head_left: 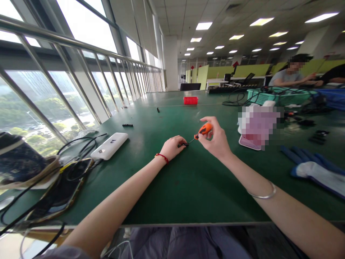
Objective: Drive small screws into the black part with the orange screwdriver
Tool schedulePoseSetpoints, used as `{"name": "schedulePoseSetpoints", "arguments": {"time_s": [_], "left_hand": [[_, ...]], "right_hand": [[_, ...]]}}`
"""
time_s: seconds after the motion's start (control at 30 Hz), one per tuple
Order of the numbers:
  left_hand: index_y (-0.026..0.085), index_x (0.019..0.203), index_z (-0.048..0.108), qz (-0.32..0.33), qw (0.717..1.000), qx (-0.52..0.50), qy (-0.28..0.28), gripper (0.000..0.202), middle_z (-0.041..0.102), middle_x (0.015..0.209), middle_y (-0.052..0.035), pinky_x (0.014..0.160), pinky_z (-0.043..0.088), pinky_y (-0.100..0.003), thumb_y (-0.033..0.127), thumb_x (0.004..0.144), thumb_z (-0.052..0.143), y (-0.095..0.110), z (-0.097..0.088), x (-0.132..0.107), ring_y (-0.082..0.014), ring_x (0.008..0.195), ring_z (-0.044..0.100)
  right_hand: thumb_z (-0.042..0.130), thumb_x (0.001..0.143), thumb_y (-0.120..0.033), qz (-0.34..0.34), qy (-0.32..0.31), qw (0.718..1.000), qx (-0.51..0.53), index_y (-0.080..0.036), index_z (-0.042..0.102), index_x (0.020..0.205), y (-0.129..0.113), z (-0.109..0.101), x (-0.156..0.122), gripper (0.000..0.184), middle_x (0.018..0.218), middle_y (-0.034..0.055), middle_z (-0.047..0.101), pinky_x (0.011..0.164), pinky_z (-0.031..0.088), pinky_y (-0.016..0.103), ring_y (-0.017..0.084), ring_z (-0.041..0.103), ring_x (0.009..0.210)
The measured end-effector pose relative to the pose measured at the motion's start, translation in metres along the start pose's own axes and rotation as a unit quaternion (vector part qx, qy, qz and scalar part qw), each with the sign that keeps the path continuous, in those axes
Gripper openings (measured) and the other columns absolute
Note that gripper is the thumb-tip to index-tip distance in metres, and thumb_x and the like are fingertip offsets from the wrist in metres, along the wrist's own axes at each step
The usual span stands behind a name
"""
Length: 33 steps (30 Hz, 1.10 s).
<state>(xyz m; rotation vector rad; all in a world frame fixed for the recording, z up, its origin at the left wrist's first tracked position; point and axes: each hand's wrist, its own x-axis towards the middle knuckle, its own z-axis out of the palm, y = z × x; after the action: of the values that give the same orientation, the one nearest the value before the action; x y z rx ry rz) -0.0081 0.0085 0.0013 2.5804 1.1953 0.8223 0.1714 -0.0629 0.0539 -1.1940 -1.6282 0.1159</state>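
Observation:
My right hand (215, 138) is closed around the orange and black handle of a screwdriver (204, 130), its index finger raised off the handle. The thin metal shaft slants down to the left, and its tip meets a small black part (184, 144) on the green table (172, 194). With its fingers closed, my left hand (174, 147) pins that black part down against the tabletop. The fingers hide most of the part, so its exact kind does not show.
A white power bank (110, 146), a phone (61, 190) and black cables lie left. Ahead are a red basket (191, 100) and a small black strip (127, 125). Rightward are a blue-and-white glove (320, 172), a green basket (280, 96) and a seated person (289, 73).

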Motion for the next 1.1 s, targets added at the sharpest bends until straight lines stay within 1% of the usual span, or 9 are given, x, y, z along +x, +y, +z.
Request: {"name": "schedulePoseSetpoints", "arguments": {"time_s": [0.13, 0.23, 0.4, 0.53, 0.6, 0.77, 0.93, 1.0, 1.1], "left_hand": [[0.020, 0.087, 0.065, 0.006, 1.000, 0.007, -0.004, 0.014, 0.065, 0.090, -0.0016, 0.074, 0.050, -0.025, 0.017, 0.076, 0.056, 0.001, -0.001, 0.000, -0.0147, 0.081, 0.061], [0.020, 0.088, 0.061, -0.012, 1.000, 0.001, 0.004, 0.014, 0.066, 0.089, -0.0007, 0.072, 0.050, -0.026, 0.018, 0.075, 0.057, 0.003, -0.001, -0.001, -0.0148, 0.080, 0.062], [0.020, 0.095, 0.052, -0.027, 0.998, -0.037, 0.033, 0.026, 0.068, 0.087, 0.0008, 0.069, 0.049, -0.025, 0.016, 0.071, 0.061, 0.004, -0.001, -0.002, -0.0140, 0.078, 0.063], [0.020, 0.093, 0.050, -0.019, 0.996, -0.073, 0.041, 0.025, 0.068, 0.085, 0.0005, 0.069, 0.049, -0.025, 0.016, 0.070, 0.061, 0.000, 0.001, -0.001, -0.0131, 0.074, 0.063], [0.019, 0.091, 0.050, -0.023, 0.993, -0.103, 0.045, 0.025, 0.068, 0.084, -0.0001, 0.069, 0.050, -0.025, 0.016, 0.070, 0.062, -0.002, 0.002, 0.000, -0.0126, 0.073, 0.062], [0.017, 0.088, 0.051, -0.033, 0.986, -0.155, 0.050, 0.023, 0.068, 0.083, -0.0016, 0.068, 0.050, -0.024, 0.013, 0.069, 0.062, -0.005, 0.004, 0.001, -0.0121, 0.073, 0.062], [0.017, 0.086, 0.052, -0.045, 0.981, -0.180, 0.057, 0.023, 0.067, 0.081, -0.0015, 0.067, 0.050, -0.023, 0.012, 0.067, 0.064, -0.005, 0.004, 0.002, -0.0123, 0.073, 0.063], [0.016, 0.085, 0.053, -0.050, 0.978, -0.197, 0.057, 0.023, 0.068, 0.080, -0.0015, 0.067, 0.051, -0.023, 0.012, 0.066, 0.065, -0.005, 0.003, 0.002, -0.0121, 0.073, 0.063], [0.015, 0.083, 0.053, -0.058, 0.973, -0.218, 0.055, 0.022, 0.068, 0.079, -0.0022, 0.068, 0.051, -0.024, 0.011, 0.065, 0.066, -0.006, 0.002, 0.003, -0.0119, 0.071, 0.063]], "right_hand": [[0.057, 0.074, -0.041, 0.030, 0.010, 0.999, -0.015, -0.022, 0.056, 0.091, -0.001, 0.000, 0.000, 0.025, 0.058, -0.0029, 0.054, 0.056, 0.038, 0.026, 0.014, 0.049, 0.052], [0.055, 0.076, -0.038, 0.023, -0.002, 1.000, 0.007, -0.022, 0.057, 0.084, 0.000, 0.001, 0.000, 0.018, 0.057, -0.0027, 0.053, 0.056, 0.038, 0.026, 0.013, 0.048, 0.051], [0.058, 0.070, -0.032, 0.030, 0.024, 0.999, 0.007, -0.022, 0.052, 0.103, 0.004, 0.002, 0.000, 0.034, 0.061, -0.0040, 0.054, 0.056, 0.038, 0.026, 0.015, 0.051, 0.055], [0.051, 0.078, -0.045, 0.058, 0.036, 0.998, 0.002, -0.022, 0.056, 0.082, 0.005, 0.001, 0.002, 0.024, 0.062, -0.0011, 0.055, 0.060, 0.038, 0.028, 0.016, 0.053, 0.059], [0.051, 0.078, -0.042, 0.056, 0.033, 0.998, 0.016, -0.022, 0.056, 0.078, 0.005, 0.001, 0.002, 0.021, 0.065, -0.0005, 0.056, 0.060, 0.039, 0.028, 0.016, 0.053, 0.059], [0.057, 0.072, -0.034, 0.075, 0.031, 0.996, 0.041, -0.022, 0.052, 0.098, 0.010, 0.001, 0.004, 0.030, 0.064, -0.0041, 0.052, 0.058, 0.039, 0.027, 0.014, 0.049, 0.054], [0.051, 0.078, -0.046, 0.077, 0.017, 0.996, 0.043, -0.021, 0.056, 0.073, 0.012, 0.001, 0.006, 0.026, 0.059, -0.0020, 0.051, 0.060, 0.038, 0.028, 0.014, 0.049, 0.056], [0.055, 0.074, -0.038, 0.061, 0.012, 0.996, 0.066, -0.021, 0.056, 0.080, 0.012, 0.002, 0.006, 0.018, 0.063, -0.0024, 0.052, 0.058, 0.038, 0.027, 0.013, 0.049, 0.056], [0.059, 0.069, -0.032, 0.063, 0.021, 0.995, 0.080, -0.022, 0.052, 0.094, 0.014, 0.003, 0.005, 0.028, 0.064, -0.0048, 0.052, 0.057, 0.039, 0.026, 0.013, 0.048, 0.054]]}}
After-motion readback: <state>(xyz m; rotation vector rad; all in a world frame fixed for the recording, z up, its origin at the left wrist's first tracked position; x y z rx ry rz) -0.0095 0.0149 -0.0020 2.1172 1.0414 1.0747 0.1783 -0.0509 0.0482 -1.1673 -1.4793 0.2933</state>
